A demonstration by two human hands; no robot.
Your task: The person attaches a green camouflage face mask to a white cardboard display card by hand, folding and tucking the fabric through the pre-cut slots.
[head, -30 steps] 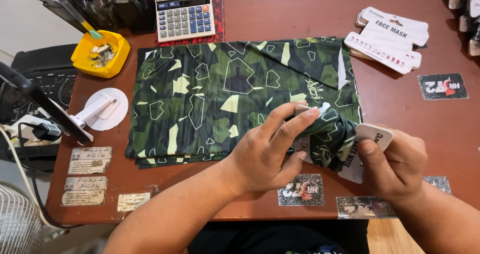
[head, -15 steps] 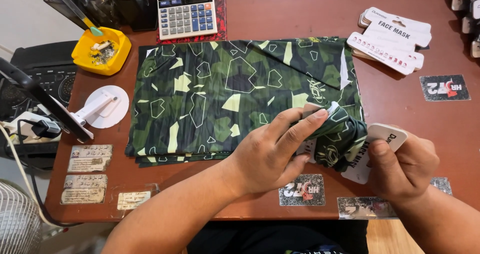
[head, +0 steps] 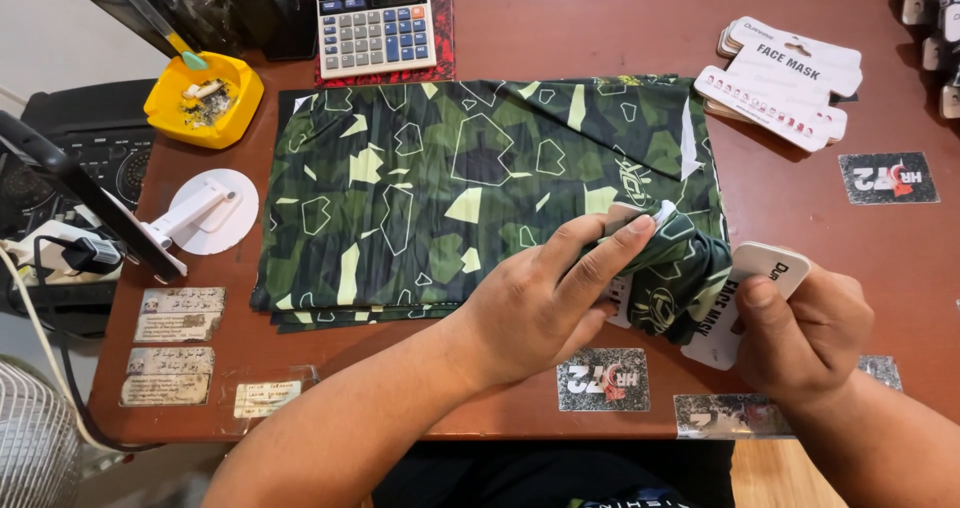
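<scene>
Beside camo cloth stack [head: 440, 188], left hand [head: 540, 303] pinching rolled cloth [head: 670, 268], right hand [head: 800, 333] gripping white card [head: 745, 298].

desk: reddish-brown wood [head: 560, 28] | fan: white, lower-left [head: 35, 438] | light: even

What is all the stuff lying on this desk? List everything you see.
camouflage cloth stack: several sheets, green, desk centre
rolled cloth: one, green, around the white card
white card: one, held at desk front right
card pile: several, white, back right
calculator: one, grey with blue keys, back centre
ashtray: one, yellow, back left
round stand: one, white, left
stickers: several, silver and black, front edge and right
paper labels: three, pale, front left
desk: one, reddish brown
left hand: pinching the rolled cloth
right hand: gripping the white card
</scene>
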